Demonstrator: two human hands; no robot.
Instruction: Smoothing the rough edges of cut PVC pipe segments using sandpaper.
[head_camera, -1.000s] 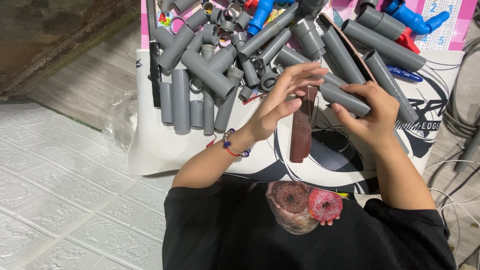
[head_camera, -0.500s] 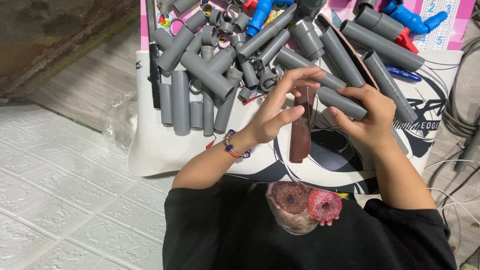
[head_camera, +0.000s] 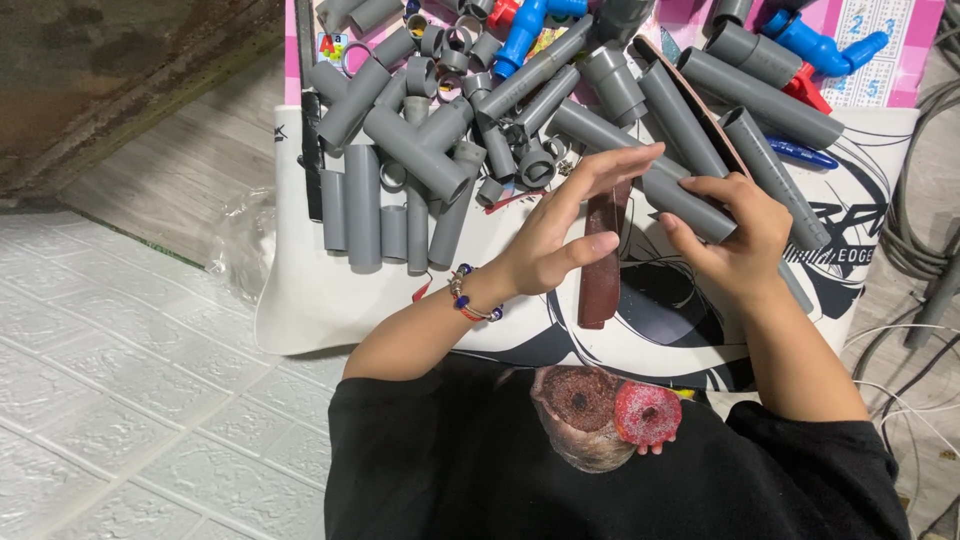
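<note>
The grey pipe piece (head_camera: 690, 205) is still gripped by the right hand (head_camera: 735, 235); the left hand (head_camera: 560, 235), fingers spread, has been drawn slightly lower beside it.

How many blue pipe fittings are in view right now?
2. One blue fitting lies at top centre of the pile; the other at top right, beyond the grey pipe in the right hand. Others may be buried.

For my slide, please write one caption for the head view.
Right hand grips a short grey plastic pipe; left hand touches it.
</note>
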